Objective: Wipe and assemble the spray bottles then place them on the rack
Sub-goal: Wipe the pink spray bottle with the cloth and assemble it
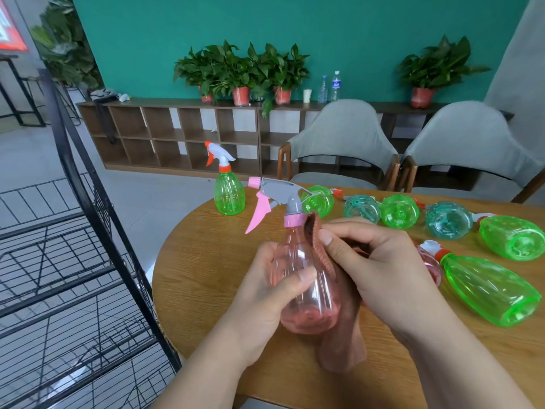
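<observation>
My left hand (265, 290) grips a clear pink spray bottle (300, 278) upright above the table, thumb across its front. The bottle carries a grey sprayer head (280, 193) with a pink trigger and nozzle. My right hand (371, 261) holds a brownish-pink cloth (342, 335) pressed against the bottle's right side, the cloth hanging down behind it. An assembled green bottle (229, 193) with a white and orange sprayer stands at the table's far left edge. Several green and teal bottles lie on their sides to the right, such as one large green bottle (489, 290).
A black wire rack (73, 261) with tiered shelves stands left of the round wooden table (200, 261). Two grey chairs (342, 143) sit behind the table. A low wooden shelf unit with potted plants runs along the teal wall.
</observation>
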